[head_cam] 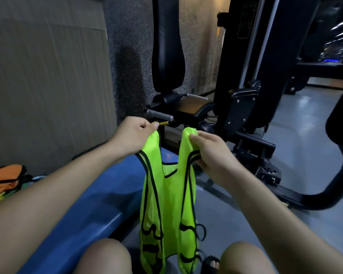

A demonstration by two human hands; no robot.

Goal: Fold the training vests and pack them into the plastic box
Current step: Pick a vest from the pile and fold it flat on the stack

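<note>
Each hand's grip pinches one shoulder strap of the neon mesh vest (pixel 166 204): left hand (pixel 131 136), right hand (pixel 212 153). Its black-piped body hangs limp toward six o'clock beside the padded blue bench (pixel 99 194).

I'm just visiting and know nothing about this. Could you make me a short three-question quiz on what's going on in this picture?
1. True or false: the green vest lies folded flat on the blue bench.
2. Which part of the vest does each hand grip? A) the bottom hem B) a shoulder strap C) a side tie
3. Fill in: the pile of vests at the far left has an ______ one on top.

Key
1. False: it hangs unfolded between the left hand and right hand.
2. B
3. orange
</note>
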